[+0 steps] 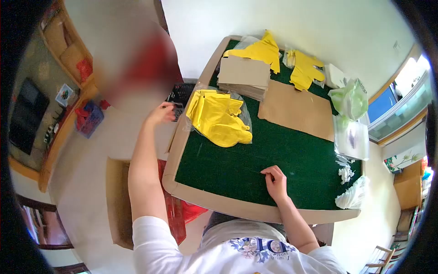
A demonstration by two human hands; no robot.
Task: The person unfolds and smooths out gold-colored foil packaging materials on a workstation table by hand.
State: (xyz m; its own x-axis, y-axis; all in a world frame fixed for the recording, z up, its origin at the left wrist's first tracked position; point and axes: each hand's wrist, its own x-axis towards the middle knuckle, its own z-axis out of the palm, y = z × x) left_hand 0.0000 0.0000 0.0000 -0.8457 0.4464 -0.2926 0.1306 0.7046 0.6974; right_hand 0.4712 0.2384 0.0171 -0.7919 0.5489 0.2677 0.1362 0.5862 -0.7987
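Note:
My left hand (162, 113) reaches out past the table's left edge, beside a black crate (181, 93). Its fingers are curled together, and whatever they may hold is too small to make out. My right hand (276, 185) rests near the front of the green tabletop (219, 169), fingers bent and drawn together, with nothing visible in them. Between the hands, at the table's left side, lies a stack of flat yellow foil balloons (219, 118) on clear plastic bags.
Behind the stack are grey cardboard sheets (244, 75), a brown cardboard sheet (296, 109) and more yellow foil pieces (306, 68). A green plastic bag (349, 100) and white strips (352, 194) lie at right. On the floor at left stands an open cardboard box (119, 205). A blurred person is beyond.

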